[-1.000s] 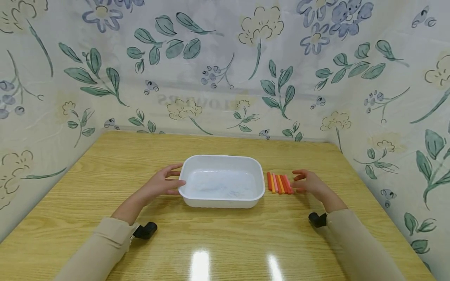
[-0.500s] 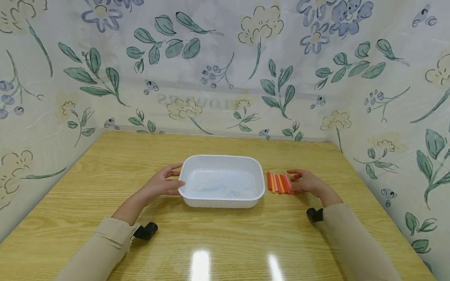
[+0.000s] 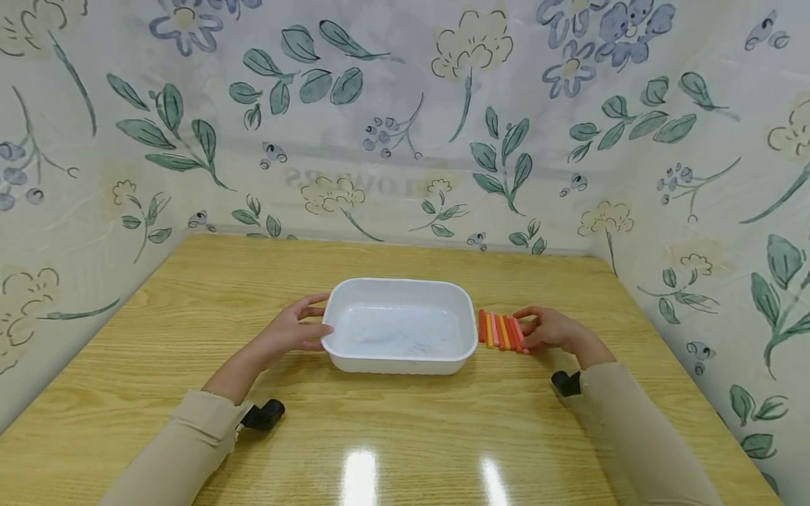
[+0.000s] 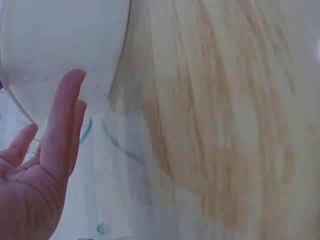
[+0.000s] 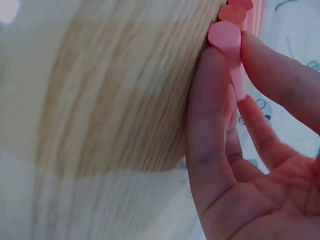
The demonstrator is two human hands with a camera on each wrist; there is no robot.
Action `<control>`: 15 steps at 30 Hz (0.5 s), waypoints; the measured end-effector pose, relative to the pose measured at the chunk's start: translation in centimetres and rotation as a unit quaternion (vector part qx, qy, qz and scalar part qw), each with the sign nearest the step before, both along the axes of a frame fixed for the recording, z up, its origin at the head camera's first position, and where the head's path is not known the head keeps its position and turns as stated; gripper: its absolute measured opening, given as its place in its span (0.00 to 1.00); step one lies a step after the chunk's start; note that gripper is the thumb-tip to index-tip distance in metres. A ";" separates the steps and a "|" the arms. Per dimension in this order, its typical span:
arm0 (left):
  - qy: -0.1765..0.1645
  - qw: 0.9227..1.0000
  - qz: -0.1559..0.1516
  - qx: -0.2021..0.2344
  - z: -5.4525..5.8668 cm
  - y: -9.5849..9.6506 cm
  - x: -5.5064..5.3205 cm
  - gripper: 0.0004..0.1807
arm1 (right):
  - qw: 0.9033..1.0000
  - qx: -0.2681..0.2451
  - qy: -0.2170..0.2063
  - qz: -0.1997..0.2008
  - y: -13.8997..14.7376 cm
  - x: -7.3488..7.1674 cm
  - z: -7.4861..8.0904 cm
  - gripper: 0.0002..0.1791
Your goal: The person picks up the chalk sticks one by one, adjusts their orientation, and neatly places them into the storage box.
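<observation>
A white rectangular basin [image 3: 399, 366] stands on the wooden table. My left hand [image 3: 295, 327] rests at its left end, fingers straight along the outer wall and thumb near the rim, also seen in the left wrist view. To the right of the basin lies a row of crayon-like sticks [image 3: 498, 330] in red, orange and pink. My right hand [image 3: 553, 330] is at the right end of that row. In the right wrist view its fingers pinch a pink crayon [image 5: 225, 36], with an orange-red crayon [image 5: 233, 16] right beside it.
The wooden table [image 3: 405, 436] reaches back to a floral cloth [image 3: 405, 126] that hangs behind and at both sides. A black wrist camera [image 3: 263, 414] sits under the left sleeve, and another black camera [image 3: 566, 384] under the right.
My right hand has moved left onto the end of the crayon row. The row has shifted slightly left toward the basin. The left hand and basin stay in place.
</observation>
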State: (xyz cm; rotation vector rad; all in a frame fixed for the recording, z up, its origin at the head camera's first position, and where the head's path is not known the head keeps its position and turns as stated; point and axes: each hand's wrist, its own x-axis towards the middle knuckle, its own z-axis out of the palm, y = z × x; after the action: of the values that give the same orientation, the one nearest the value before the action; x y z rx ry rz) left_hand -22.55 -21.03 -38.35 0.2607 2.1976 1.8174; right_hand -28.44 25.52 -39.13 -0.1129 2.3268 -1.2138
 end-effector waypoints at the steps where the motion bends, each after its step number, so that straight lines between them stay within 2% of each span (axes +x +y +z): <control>1: 0.000 1.000 0.000 0.001 0.0 0.0 0.0 0.40 | 1.000 -0.005 -0.002 -0.008 0.0 0.1 0.0 0.36; 15: -0.002 1.000 0.004 0.002 0.0 0.1 0.1 0.39 | 0.993 -0.070 -0.006 -0.098 -0.5 0.3 0.2 0.36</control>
State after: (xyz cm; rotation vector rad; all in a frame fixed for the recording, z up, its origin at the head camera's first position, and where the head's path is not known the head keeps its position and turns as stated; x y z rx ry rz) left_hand -22.48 -20.97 -38.36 0.2489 2.1942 1.8258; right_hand -28.14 24.98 -38.90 0.0777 2.2835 -1.4695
